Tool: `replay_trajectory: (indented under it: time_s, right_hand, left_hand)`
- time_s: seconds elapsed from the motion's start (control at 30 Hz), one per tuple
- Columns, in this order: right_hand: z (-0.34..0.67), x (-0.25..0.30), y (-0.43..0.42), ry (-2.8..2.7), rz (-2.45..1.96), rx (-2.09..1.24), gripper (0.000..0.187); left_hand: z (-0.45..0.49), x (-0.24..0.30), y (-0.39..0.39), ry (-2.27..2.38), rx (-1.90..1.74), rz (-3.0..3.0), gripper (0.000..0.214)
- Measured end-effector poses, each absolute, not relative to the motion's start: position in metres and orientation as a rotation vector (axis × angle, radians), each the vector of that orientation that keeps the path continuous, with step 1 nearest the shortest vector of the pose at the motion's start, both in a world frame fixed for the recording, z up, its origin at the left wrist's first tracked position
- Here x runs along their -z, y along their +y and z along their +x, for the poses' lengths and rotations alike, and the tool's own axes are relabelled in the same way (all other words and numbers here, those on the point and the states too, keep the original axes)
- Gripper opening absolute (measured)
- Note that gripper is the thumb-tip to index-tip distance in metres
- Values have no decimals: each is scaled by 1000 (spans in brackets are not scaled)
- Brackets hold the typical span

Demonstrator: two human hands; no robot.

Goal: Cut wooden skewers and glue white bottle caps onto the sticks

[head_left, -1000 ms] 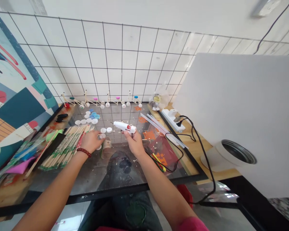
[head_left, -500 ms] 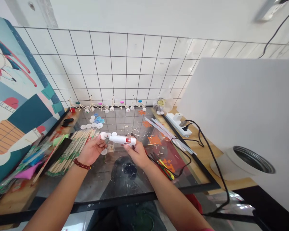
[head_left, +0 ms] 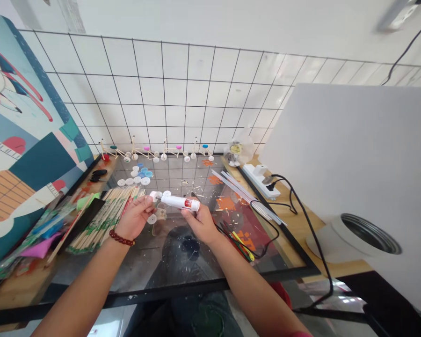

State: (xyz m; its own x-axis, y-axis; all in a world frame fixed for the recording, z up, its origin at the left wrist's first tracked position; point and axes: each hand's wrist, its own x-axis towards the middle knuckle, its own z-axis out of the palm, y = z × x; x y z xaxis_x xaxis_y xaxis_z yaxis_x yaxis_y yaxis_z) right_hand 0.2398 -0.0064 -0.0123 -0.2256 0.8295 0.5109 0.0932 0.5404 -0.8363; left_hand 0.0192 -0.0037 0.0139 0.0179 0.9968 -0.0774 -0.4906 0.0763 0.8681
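Head view, glass table with a dark frame. The right hand is closed around the rear of a white glue gun, thumb up along the near side, and holds it clear of the glass. The gun's long axis runs almost flat along the 9-to-3 line: nozzle to 9 o'clock, red-marked back end to 3. The left hand is narrow, thumb and forefinger drawn together on a small white cap, which, as far as this view shows, is pinched rather than merely touched. The cap sits right at the nozzle tip, at 9 o'clock from the gun body and about 1 o'clock from the left palm. The left hand is therefore the nearer one to the cap, and the right hand is a gun-length off at 3 o'clock. A bead bracelet is on the left wrist. A second white cap lies on the glass just below the left fingers, at 6 o'clock from the held one. A bundle of wooden sticks lies at 9 o'clock of the left hand. Loose white and blue caps are at 12 o'clock. Small stick models line the tiled wall beyond. Clear glue sticks, a power strip and a black cord lie out at 2 to 3 o'clock of the right hand.
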Motion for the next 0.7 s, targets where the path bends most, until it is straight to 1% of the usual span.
replay_trajectory:
  time_s: [0.17,0.3,0.47,0.6,0.7]
  right_hand:
    - [239,18,-4,-1652,-773,-883,30]
    - [236,21,-2,-1580,-753,-992,36]
    - [234,13,-3,-1487,-735,-1200,48]
    - [236,8,-2,-1432,-769,-1182,55]
    - [238,7,-2,-1435,-805,-1155,57]
  left_hand:
    - [19,-10,0,983,-1494,822,40]
    - [21,-11,-2,940,-1488,810,33]
    - [26,-13,-4,910,-1573,811,30]
    - [24,-12,-2,962,-1740,821,29]
    - [18,-10,-1,1204,-1810,1001,29]
